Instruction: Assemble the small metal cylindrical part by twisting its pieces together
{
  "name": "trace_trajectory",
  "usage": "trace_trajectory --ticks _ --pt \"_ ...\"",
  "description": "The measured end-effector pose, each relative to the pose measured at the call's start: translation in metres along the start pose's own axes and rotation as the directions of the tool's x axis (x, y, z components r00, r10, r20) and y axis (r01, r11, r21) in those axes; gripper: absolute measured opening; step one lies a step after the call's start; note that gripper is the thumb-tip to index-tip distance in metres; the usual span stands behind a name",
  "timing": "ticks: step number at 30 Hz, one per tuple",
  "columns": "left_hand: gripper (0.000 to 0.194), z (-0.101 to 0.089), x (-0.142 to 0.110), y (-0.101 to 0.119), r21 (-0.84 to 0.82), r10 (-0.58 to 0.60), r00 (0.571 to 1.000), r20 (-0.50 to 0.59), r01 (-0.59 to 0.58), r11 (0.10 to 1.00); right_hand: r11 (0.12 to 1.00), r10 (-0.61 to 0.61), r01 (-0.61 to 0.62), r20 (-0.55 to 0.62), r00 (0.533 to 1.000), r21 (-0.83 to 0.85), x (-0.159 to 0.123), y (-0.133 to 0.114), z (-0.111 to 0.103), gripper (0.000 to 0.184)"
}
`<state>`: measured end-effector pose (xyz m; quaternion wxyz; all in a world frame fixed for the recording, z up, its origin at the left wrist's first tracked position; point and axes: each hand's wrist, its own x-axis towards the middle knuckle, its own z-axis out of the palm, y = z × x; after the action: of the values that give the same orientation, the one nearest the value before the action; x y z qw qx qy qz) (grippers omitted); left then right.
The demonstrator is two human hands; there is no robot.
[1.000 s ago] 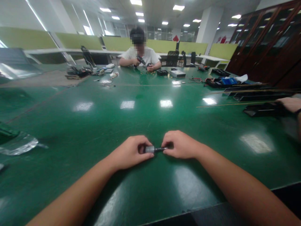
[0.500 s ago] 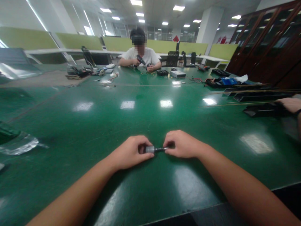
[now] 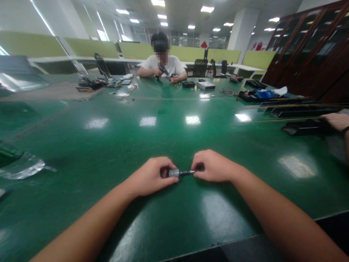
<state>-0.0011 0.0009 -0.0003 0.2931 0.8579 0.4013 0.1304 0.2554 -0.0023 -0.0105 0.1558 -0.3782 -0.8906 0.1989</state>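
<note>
Low over the green table (image 3: 114,145), near its front edge, both my hands meet on one small part. My left hand (image 3: 151,176) is closed around a short silver-grey cylinder (image 3: 173,173). A thin dark shaft (image 3: 187,173) sticks out of the cylinder to the right. My right hand (image 3: 214,166) is closed in a pinch on the far end of that shaft. The rest of the cylinder is hidden inside my left fist.
A crumpled clear plastic bag (image 3: 20,167) lies at the left edge. Another person's hand (image 3: 336,120) rests on dark trays (image 3: 305,127) at the right. A person (image 3: 162,63) sits at the far end with a power tool, among boxes and tools (image 3: 205,85).
My hands and the part stay almost still; my right hand has shifted very slightly. The person at the far end has lowered the power tool a little.
</note>
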Motion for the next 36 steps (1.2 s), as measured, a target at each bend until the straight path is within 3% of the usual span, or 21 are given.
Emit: trace_trajectory --ticks 16,26,32,36 --pt "0.025 0.000 -0.001 -0.001 0.000 -0.002 1.000 0.006 0.002 1.000 0.997 0.070 -0.069 0.034 0.997 -0.021 -0.007 0.005 -0.013 0.012" --pt "0.021 0.008 0.002 0.000 0.039 0.044 0.998 -0.048 -0.043 0.998 0.995 -0.080 0.083 -0.065 0.995 0.051 0.014 -0.013 0.021 0.011" --pt "0.034 0.005 0.001 0.000 -0.013 0.003 1.000 -0.019 -0.004 1.000 0.993 -0.104 0.109 -0.107 0.989 0.049 0.014 -0.012 0.024 0.010" --pt "0.028 0.002 0.002 0.001 0.000 0.034 0.999 0.002 -0.034 0.999 0.991 -0.116 0.123 -0.116 0.986 0.048 0.014 -0.011 0.026 0.009"
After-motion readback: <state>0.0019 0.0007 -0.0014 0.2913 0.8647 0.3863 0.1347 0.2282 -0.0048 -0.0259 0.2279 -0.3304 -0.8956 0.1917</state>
